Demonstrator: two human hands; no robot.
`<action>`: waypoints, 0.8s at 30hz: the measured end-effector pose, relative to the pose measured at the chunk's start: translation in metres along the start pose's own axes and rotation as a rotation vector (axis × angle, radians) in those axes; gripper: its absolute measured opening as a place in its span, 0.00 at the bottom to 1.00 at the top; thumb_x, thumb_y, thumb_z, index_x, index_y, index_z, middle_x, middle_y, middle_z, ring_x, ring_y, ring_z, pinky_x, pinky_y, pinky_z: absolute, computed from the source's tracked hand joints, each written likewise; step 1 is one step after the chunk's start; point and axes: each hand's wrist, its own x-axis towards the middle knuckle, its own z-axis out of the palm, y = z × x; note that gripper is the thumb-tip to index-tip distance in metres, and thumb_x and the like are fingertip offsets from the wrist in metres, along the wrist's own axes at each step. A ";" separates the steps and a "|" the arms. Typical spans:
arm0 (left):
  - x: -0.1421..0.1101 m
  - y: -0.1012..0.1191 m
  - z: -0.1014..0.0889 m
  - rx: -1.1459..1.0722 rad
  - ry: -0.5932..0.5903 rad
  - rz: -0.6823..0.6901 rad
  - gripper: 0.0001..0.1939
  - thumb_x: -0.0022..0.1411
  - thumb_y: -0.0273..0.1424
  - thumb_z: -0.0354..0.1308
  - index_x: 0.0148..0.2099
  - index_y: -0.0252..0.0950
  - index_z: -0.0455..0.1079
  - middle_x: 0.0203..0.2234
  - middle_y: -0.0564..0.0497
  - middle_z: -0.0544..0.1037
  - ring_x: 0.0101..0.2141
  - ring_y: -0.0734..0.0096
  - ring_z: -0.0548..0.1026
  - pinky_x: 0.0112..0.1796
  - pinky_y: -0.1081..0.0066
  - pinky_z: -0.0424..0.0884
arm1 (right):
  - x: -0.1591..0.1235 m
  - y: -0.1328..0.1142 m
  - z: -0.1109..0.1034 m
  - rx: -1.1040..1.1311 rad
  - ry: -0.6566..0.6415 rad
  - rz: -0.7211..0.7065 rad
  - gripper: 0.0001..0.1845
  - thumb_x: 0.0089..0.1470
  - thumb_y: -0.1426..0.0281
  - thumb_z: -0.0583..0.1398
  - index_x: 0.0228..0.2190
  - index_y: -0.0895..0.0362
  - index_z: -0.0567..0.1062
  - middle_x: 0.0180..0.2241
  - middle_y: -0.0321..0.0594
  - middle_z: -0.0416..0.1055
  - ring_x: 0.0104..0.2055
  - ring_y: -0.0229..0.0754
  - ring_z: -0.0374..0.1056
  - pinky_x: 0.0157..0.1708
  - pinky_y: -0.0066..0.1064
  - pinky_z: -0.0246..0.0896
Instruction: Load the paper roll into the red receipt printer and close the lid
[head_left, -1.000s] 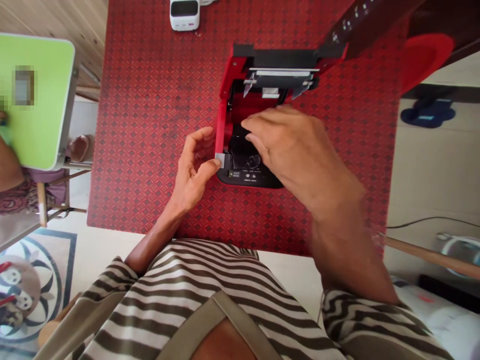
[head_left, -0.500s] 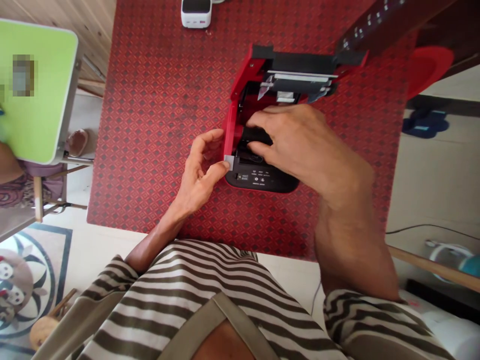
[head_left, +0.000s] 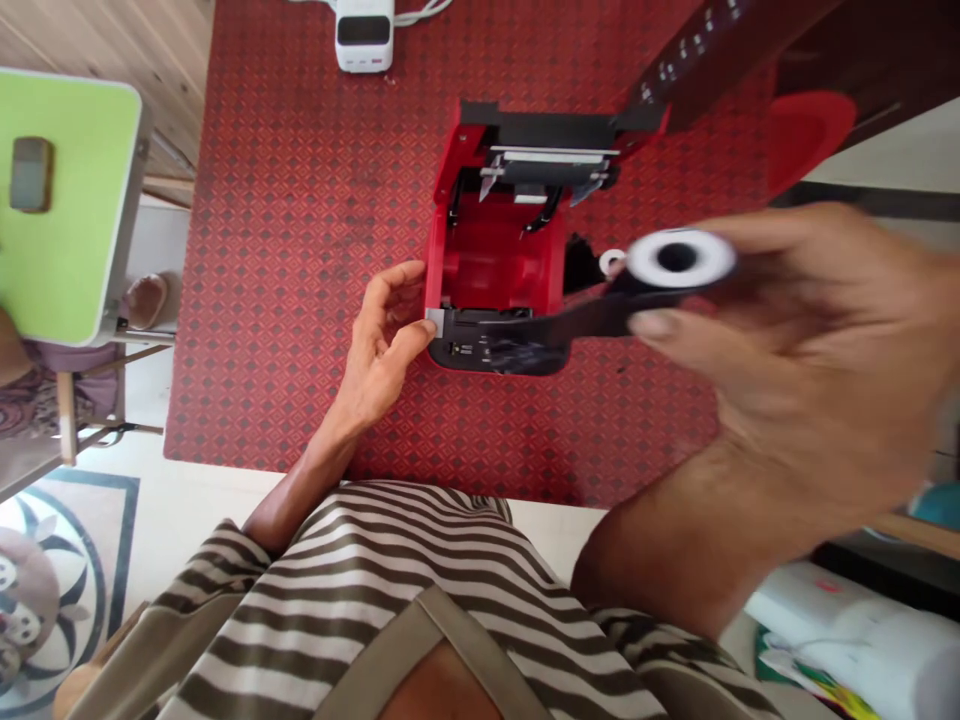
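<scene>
A red and black label printer (head_left: 491, 265) stands on the table with its lid raised, its red inner bay showing. My left hand (head_left: 386, 345) grips its near left corner, thumb on a small grey corner piece and curled fingers along the side. Held up to the right of the printer, a black ribbon roll with a white core (head_left: 679, 258) is pinched in my right hand (head_left: 810, 350), slightly blurred. A strip of black ribbon runs from it across the printer's front panel. Another white core end (head_left: 613, 262) shows beyond my fingers, partly hidden.
A patterned red cloth (head_left: 300, 200) covers the table. At the back sits a white charger-like box (head_left: 365, 40) with cables. A red round object (head_left: 810, 140) is at the far right. To the left, a green table (head_left: 75, 250) bears a phone (head_left: 31, 175).
My right hand has come out of the printer's bay and moved right and up, with the ribbon roll in it and ribbon trailing. The left hand stays at the printer's corner.
</scene>
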 end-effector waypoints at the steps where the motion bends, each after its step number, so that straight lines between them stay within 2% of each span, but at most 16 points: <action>1: 0.001 -0.001 -0.001 -0.001 0.002 0.003 0.34 0.78 0.60 0.78 0.76 0.53 0.80 0.69 0.45 0.91 0.69 0.41 0.90 0.70 0.43 0.89 | -0.009 0.010 -0.004 0.085 0.123 0.010 0.18 0.63 0.43 0.85 0.46 0.37 0.95 0.40 0.36 0.91 0.41 0.56 0.89 0.41 0.52 0.88; 2: 0.001 -0.002 -0.001 0.002 0.004 0.002 0.34 0.78 0.60 0.78 0.76 0.53 0.80 0.69 0.45 0.91 0.69 0.41 0.90 0.69 0.43 0.89 | -0.018 0.022 -0.007 0.138 0.206 0.026 0.22 0.60 0.38 0.85 0.43 0.37 0.94 0.38 0.36 0.89 0.40 0.57 0.90 0.40 0.53 0.88; 4: 0.002 -0.003 -0.003 0.018 0.008 -0.006 0.35 0.77 0.61 0.78 0.75 0.53 0.80 0.69 0.45 0.91 0.70 0.41 0.89 0.69 0.44 0.89 | -0.036 0.048 -0.010 0.140 0.230 0.124 0.23 0.63 0.37 0.82 0.45 0.37 0.91 0.41 0.39 0.91 0.46 0.64 0.93 0.45 0.61 0.91; 6: 0.003 -0.005 -0.005 0.038 0.005 -0.012 0.35 0.77 0.60 0.77 0.76 0.52 0.79 0.69 0.45 0.90 0.71 0.41 0.88 0.71 0.43 0.88 | -0.053 0.071 -0.008 0.131 0.189 0.190 0.20 0.65 0.40 0.80 0.47 0.36 0.88 0.43 0.40 0.93 0.48 0.66 0.94 0.49 0.65 0.93; 10: 0.005 -0.009 -0.008 0.045 0.011 0.007 0.36 0.75 0.58 0.78 0.76 0.52 0.80 0.69 0.45 0.90 0.70 0.42 0.87 0.71 0.44 0.86 | -0.073 0.101 0.009 0.153 0.044 0.305 0.21 0.60 0.52 0.82 0.50 0.40 0.86 0.48 0.37 0.94 0.50 0.59 0.93 0.53 0.58 0.93; 14: 0.007 -0.009 -0.009 0.044 0.019 -0.004 0.35 0.74 0.57 0.78 0.76 0.53 0.80 0.70 0.45 0.90 0.71 0.41 0.86 0.72 0.43 0.85 | -0.079 0.108 0.026 0.136 -0.037 0.334 0.20 0.57 0.63 0.76 0.52 0.46 0.88 0.47 0.36 0.93 0.44 0.50 0.89 0.48 0.48 0.91; 17: 0.008 -0.007 -0.007 0.037 0.029 -0.001 0.35 0.73 0.58 0.78 0.75 0.54 0.81 0.69 0.46 0.90 0.70 0.41 0.86 0.71 0.43 0.85 | -0.079 0.106 0.033 0.050 -0.074 0.327 0.19 0.58 0.65 0.74 0.52 0.47 0.89 0.45 0.35 0.93 0.39 0.48 0.86 0.46 0.46 0.89; 21: 0.007 -0.006 -0.006 0.029 0.037 0.014 0.34 0.74 0.57 0.78 0.75 0.55 0.83 0.68 0.47 0.90 0.69 0.42 0.86 0.70 0.44 0.85 | -0.079 0.104 0.033 0.006 -0.100 0.322 0.19 0.61 0.64 0.74 0.54 0.47 0.90 0.46 0.37 0.93 0.42 0.50 0.89 0.51 0.51 0.91; 24: 0.006 -0.006 -0.005 0.021 0.040 0.016 0.33 0.74 0.57 0.79 0.75 0.56 0.83 0.68 0.48 0.90 0.70 0.43 0.86 0.70 0.44 0.85 | -0.081 0.104 0.021 0.048 -0.134 0.360 0.28 0.59 0.61 0.79 0.61 0.45 0.90 0.53 0.40 0.95 0.49 0.55 0.92 0.61 0.61 0.92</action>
